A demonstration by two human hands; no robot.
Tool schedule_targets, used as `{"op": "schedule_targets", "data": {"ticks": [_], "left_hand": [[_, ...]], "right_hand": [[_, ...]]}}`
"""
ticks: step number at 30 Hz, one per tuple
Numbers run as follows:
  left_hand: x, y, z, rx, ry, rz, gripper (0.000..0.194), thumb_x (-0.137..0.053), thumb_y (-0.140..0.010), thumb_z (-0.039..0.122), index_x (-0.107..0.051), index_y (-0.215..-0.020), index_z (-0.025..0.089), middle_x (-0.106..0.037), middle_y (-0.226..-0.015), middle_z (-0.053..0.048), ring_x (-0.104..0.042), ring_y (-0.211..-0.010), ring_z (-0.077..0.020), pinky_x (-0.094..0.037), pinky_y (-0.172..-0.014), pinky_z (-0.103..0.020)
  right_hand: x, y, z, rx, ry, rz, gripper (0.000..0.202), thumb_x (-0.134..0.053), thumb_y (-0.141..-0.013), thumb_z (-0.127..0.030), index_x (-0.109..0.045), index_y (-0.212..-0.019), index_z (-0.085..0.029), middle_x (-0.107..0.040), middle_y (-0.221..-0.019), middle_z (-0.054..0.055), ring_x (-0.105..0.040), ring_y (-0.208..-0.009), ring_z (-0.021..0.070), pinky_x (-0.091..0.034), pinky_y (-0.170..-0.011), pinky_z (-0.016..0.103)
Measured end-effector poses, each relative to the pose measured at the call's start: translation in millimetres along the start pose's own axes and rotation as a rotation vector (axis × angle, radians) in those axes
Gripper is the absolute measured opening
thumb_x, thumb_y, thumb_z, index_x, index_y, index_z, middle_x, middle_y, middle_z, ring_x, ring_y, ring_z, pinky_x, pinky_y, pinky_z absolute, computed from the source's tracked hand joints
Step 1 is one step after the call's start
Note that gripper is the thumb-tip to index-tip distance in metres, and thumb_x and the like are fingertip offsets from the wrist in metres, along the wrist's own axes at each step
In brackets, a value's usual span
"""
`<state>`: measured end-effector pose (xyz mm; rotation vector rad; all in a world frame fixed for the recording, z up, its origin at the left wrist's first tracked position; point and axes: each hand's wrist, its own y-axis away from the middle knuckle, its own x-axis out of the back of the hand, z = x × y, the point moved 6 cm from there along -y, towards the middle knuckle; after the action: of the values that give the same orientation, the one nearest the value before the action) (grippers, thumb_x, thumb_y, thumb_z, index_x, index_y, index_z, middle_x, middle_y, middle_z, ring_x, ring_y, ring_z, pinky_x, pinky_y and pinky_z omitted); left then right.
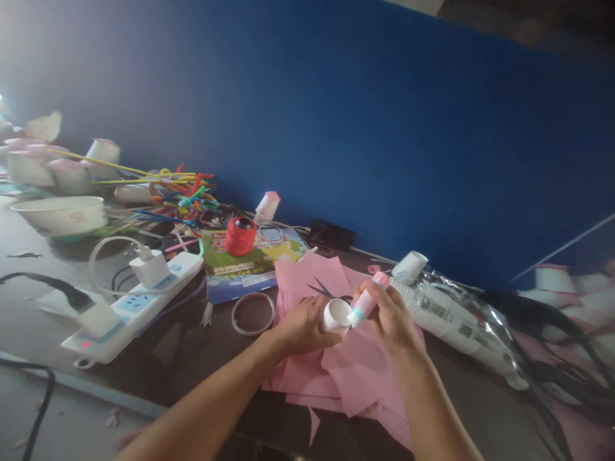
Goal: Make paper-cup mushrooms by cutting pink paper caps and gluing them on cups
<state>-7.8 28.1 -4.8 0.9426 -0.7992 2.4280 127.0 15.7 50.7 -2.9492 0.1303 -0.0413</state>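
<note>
Above the pink paper sheets [307, 378], my left hand [303, 326] is closed around a small white paper cup [337, 315], its opening tilted towards me. My right hand [387, 314] grips a glue stick [364, 306] with a pink end and a pale green lower part. The lower tip points down at the cup's rim; I cannot tell whether it touches. Just behind the cup lie dark scissors [321, 288], with their handles partly hidden by my hands.
A power strip [139, 301] with plugs lies left. Near the wall are a red thread spool [240, 237], a printed booklet [254, 272] and a cup with pink top [268, 206]. A ring [253, 314] lies nearby. Bagged paper cups [442, 317] are on the right, pipe cleaners [192, 192] back left.
</note>
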Motion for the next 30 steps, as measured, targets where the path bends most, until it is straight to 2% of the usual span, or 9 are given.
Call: {"op": "schedule_targets", "data": {"ticks": [3, 7, 11, 17, 19, 23, 25, 30], "left_hand": [[1.4, 0, 1, -0.011, -0.003, 0.009, 0.045, -0.062, -0.066, 0.044, -0.051, -0.101, 0.017, -0.060, -0.091, -0.007, -0.057, -0.082, -0.0234, -0.043, -0.074, -0.035], [0.5, -1, 0, 0.002, -0.042, 0.007, 0.042, -0.062, -0.066, 0.045, -0.052, -0.095, 0.017, -0.060, -0.086, -0.006, -0.057, -0.077, -0.0226, -0.043, -0.070, -0.034], [-1.3, -1, 1, -0.043, -0.042, 0.001, 0.042, -0.063, -0.066, 0.043, -0.051, -0.096, 0.017, -0.060, -0.091, -0.006, -0.057, -0.081, -0.0230, -0.043, -0.074, -0.035], [-2.0, -1, 2, -0.057, -0.041, -0.018, 0.048, -0.062, -0.067, 0.046, -0.050, -0.102, 0.016, -0.060, -0.096, -0.008, -0.056, -0.089, -0.0254, -0.042, -0.080, -0.037], [-1.3, -2, 2, -0.053, -0.035, -0.019, 0.049, -0.061, -0.068, 0.046, -0.049, -0.106, 0.017, -0.060, -0.099, -0.008, -0.056, -0.090, -0.0253, -0.042, -0.080, -0.037], [-1.0, -1, 0, -0.022, -0.027, -0.021, 0.049, -0.062, -0.067, 0.044, -0.050, -0.107, 0.017, -0.060, -0.097, -0.008, -0.056, -0.087, -0.0239, -0.043, -0.077, -0.035], [-2.3, -1, 0, -0.021, -0.035, -0.025, 0.047, -0.062, -0.067, 0.044, -0.051, -0.104, 0.017, -0.059, -0.094, -0.007, -0.056, -0.084, -0.0232, -0.043, -0.075, -0.034], [-5.0, 0, -2, -0.029, -0.069, -0.008, 0.043, -0.061, -0.067, 0.045, -0.051, -0.099, 0.017, -0.059, -0.090, -0.006, -0.056, -0.081, -0.0224, -0.042, -0.072, -0.033]], "right_hand": [[6, 1, -9, 0.128, -0.007, 0.070, 0.028, -0.053, -0.081, -0.043, -0.053, -0.069, -0.018, -0.053, -0.061, -0.001, -0.043, -0.050, 0.0099, -0.033, -0.046, 0.022], [-7, 7, -18, 0.242, 0.234, -0.024, 0.022, -0.052, -0.082, -0.036, -0.054, -0.071, -0.017, -0.053, -0.061, -0.001, -0.045, -0.052, 0.0102, -0.036, -0.049, 0.023], [-15, 12, -21, 0.259, 0.434, -0.099, 0.014, -0.058, -0.077, -0.028, -0.051, -0.069, -0.018, -0.051, -0.061, -0.002, -0.047, -0.056, 0.0115, -0.038, -0.053, 0.023], [-3, 10, -24, 0.263, 0.467, -0.199, 0.011, -0.054, -0.080, -0.026, -0.050, -0.072, -0.019, -0.053, -0.066, -0.001, -0.049, -0.058, 0.0121, -0.040, -0.054, 0.024], [5, 8, -26, 0.280, 0.494, -0.170, 0.013, -0.055, -0.080, -0.026, -0.050, -0.071, -0.019, -0.052, -0.064, -0.002, -0.049, -0.057, 0.0120, -0.040, -0.053, 0.024], [14, 6, -32, 0.372, 0.451, -0.024, 0.016, -0.053, -0.082, -0.031, -0.053, -0.072, -0.018, -0.055, -0.066, 0.000, -0.052, -0.058, 0.0127, -0.042, -0.054, 0.025], [9, 7, -33, 0.426, 0.385, -0.020, 0.015, -0.053, -0.083, -0.033, -0.055, -0.079, -0.018, -0.058, -0.075, 0.002, -0.055, -0.065, 0.0146, -0.044, -0.059, 0.026], [-21, 12, -25, 0.380, 0.349, -0.192, 0.013, -0.057, -0.080, -0.032, -0.055, -0.086, -0.020, -0.059, -0.080, 0.002, -0.056, -0.073, 0.0156, -0.044, -0.066, 0.027]]}}
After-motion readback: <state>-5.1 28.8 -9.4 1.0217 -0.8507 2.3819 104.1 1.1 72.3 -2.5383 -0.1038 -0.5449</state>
